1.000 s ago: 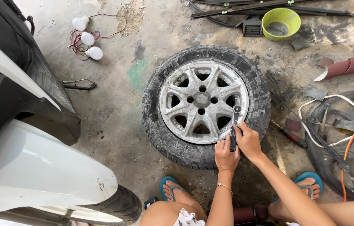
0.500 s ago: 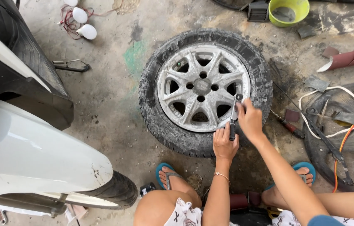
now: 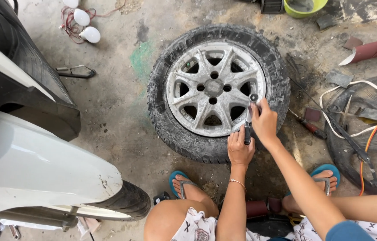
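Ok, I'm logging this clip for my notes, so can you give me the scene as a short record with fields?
setting: stained concrete floor
main thing: wheel lying flat, silver rim up
left hand: grips the dark handle of a tool
right hand: on the tool's upper part, at the rim's edge
tool: its head rests on the rim
posture: crouched, blue sandals
nearby: white vehicle, screwdriver, green bowl, light bulbs

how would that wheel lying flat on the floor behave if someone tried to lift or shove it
The wheel looks heavy: thick tyre on a metal spoked rim. Lying flat on rough concrete, it would probably drag rather than slide. Stood on edge, it would likely roll. It seems rigid, not floppy.
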